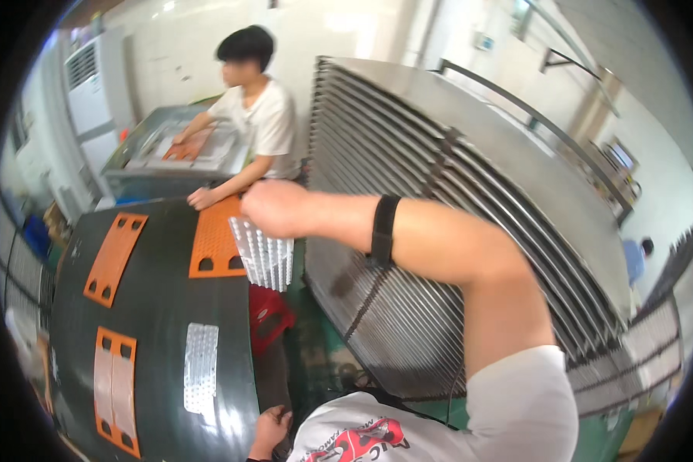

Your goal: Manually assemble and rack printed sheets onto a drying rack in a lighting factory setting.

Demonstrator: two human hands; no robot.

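One silver sheet (263, 260) is hanging beneath the right hand (276, 208), which is gripping its upper end; the left hand (269, 433) is resting beside the table (162, 304), fingers bent, grasp unclear. Gentle support should be keeping the sheet unbent.

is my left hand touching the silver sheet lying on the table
Apart: the head view shows bare dark table between your left hand and the silver sheet.
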